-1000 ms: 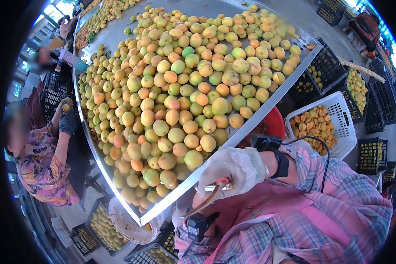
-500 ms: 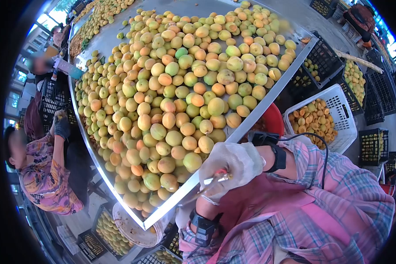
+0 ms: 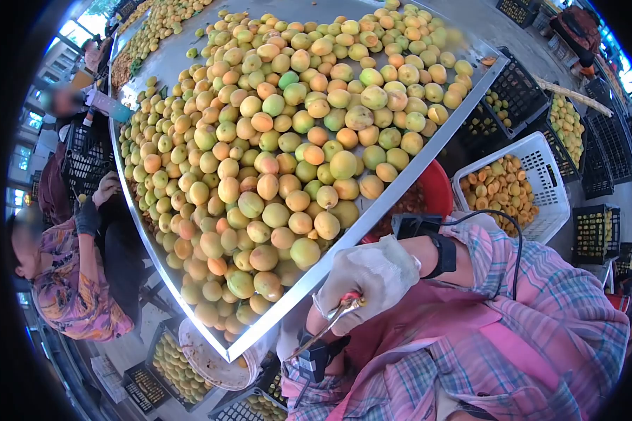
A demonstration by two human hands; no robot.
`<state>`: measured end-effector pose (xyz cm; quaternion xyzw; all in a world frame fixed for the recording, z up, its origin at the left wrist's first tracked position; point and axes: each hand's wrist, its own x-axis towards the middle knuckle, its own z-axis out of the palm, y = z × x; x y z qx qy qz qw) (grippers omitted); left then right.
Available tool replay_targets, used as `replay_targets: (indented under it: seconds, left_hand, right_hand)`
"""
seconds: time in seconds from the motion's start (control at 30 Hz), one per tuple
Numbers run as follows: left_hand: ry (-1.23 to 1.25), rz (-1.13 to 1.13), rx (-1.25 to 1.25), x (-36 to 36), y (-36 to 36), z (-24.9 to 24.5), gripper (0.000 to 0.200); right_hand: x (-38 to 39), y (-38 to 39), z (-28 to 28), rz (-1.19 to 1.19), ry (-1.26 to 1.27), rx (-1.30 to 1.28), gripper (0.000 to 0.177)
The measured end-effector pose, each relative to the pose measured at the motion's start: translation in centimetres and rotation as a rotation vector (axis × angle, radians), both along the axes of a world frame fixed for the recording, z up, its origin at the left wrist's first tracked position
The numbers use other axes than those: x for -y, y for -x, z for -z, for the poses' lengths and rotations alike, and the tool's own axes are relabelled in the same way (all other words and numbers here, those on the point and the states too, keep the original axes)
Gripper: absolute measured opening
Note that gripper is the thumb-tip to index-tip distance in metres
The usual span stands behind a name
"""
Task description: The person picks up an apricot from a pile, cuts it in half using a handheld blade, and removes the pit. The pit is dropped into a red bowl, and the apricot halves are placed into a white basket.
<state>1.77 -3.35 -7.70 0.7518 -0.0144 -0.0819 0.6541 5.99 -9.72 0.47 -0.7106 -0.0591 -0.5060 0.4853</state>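
My right hand (image 3: 373, 275), in a white glove, is closed around a slim metal tool (image 3: 324, 332) with a red and brass-coloured part at the grip. Its thin shaft slants down to the left, beside the table's metal rim (image 3: 288, 306). Behind this hand, my left hand is mostly hidden; a black device (image 3: 313, 362) shows on its wrist, and its fingers cannot be made out. Just beyond the rim lies a heap of yellow-green and orange apricots (image 3: 260, 210), the closest one (image 3: 305, 252) near my right glove.
A red basin (image 3: 437, 191) stands under the rim at right, next to a white crate (image 3: 551, 168) of apricot halves (image 3: 498, 189). Below the table corner is a white bucket (image 3: 221, 372). Black crates (image 3: 597, 231) stand around. Across the table, a co-worker (image 3: 77, 288) sits at left.
My right hand has turned slightly, and the metal tool now shows more of its shaft. My left wrist has shifted a little left. The co-worker's hands have moved apart.
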Motion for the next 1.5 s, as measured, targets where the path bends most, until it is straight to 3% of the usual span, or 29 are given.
replay_targets:
  seconds: [0.43,0.47,0.5,0.57,0.6,0.67,0.77,0.8,0.83,0.9,0.93,0.97,1.03,1.1,1.17,1.23,1.3,1.33,1.43,1.5]
  left_hand:
    - [0.082,0.092,-0.007,0.4,-1.5,-3.3,0.059]
    - [0.088,0.1,-0.009,0.5,-1.7,-3.7,0.059]
    - [0.095,0.108,-0.014,0.6,-1.9,-4.2,0.06]
    - [0.106,0.129,-0.01,0.9,-2.3,-5.6,0.06]
    - [0.412,0.119,-0.262,1.0,-2.9,-7.2,0.066]
    - [0.467,0.144,-0.289,0.6,-3.3,-8.3,0.066]
    - [0.474,0.11,-0.274,0.7,-3.2,-9.1,0.058]
    - [0.438,0.011,-0.174,0.8,-3.2,-8.8,0.055]
    - [0.398,-0.086,-0.07,0.7,-3.2,-8.6,0.052]
    - [0.259,-0.072,0.002,0.0,-2.9,-8.0,0.048]
    - [0.103,-0.182,0.16,0.1,-2.9,-7.1,0.049]
    - [-0.056,-0.286,0.334,0.1,-3.1,-6.8,0.05]
    - [-0.146,-0.357,0.348,0.3,-3.1,-7.7,0.05]
    - [-0.312,-0.396,0.44,0.4,-3.2,-7.5,0.048]
    - [-0.346,-0.411,0.455,0.8,-3.3,-7.5,0.048]
    - [-0.346,-0.415,0.49,1.2,-3.2,-7.2,0.048]
    - [-0.349,-0.482,0.505,1.4,-3.1,-7.2,0.048]
    - [-0.367,-0.501,0.502,1.4,-3.0,-7.0,0.047]
    - [-0.344,-0.568,0.447,2.2,-2.8,-7.3,0.045]
    - [-0.327,-0.584,0.464,2.5,-3.0,-8.0,0.044]
  right_hand:
    - [1.0,-1.4,-1.2,-0.221,-0.089,0.058,0.038]
    - [0.1,-2.2,-1.5,0.159,-0.01,0.043,0.036]
    - [0.9,-3.3,-2.2,0.16,-0.01,0.038,0.036]
    - [4.5,-6.0,-3.7,-0.552,-0.33,-0.384,0.027]
    - [6.6,-7.3,-4.4,-0.914,-0.485,-0.588,0.022]
    - [8.8,-8.7,-5.1,-1.648,-0.777,-0.996,0.012]
    - [8.8,-8.9,-4.7,-1.456,-0.862,-0.949,0.022]
    - [9.6,-9.3,-4.3,-1.468,-0.706,-1.001,0.008]
    - [9.3,-9.3,-3.8,-1.473,-0.706,-0.99,0.008]
    - [8.1,-9.0,-2.3,-0.482,0.65,-0.048,0.02]
    - [7.8,-8.0,-0.7,-0.352,0.771,-0.077,0.036]
    - [7.7,-7.8,-0.4,-0.41,0.725,-0.004,0.036]
    - [7.0,-7.4,2.0,-0.845,0.517,-0.278,0.035]
    - [6.1,-6.9,2.0,-0.886,0.545,-0.297,0.036]
    - [5.6,-5.9,0.9,-1.168,0.075,-0.879,0.035]
    - [5.6,-5.5,1.7,-1.182,0.04,-0.89,0.032]
    - [5.4,-5.6,0.2,-1.03,0.44,-0.41,0.033]
    - [5.4,-5.2,-0.7,-1.252,-0.227,-1.124,0.032]
    - [5.8,-5.0,-0.7,-1.267,-0.14,-1.18,0.033]
    - [5.6,-5.0,-0.5,-1.28,-0.263,-1.183,0.036]
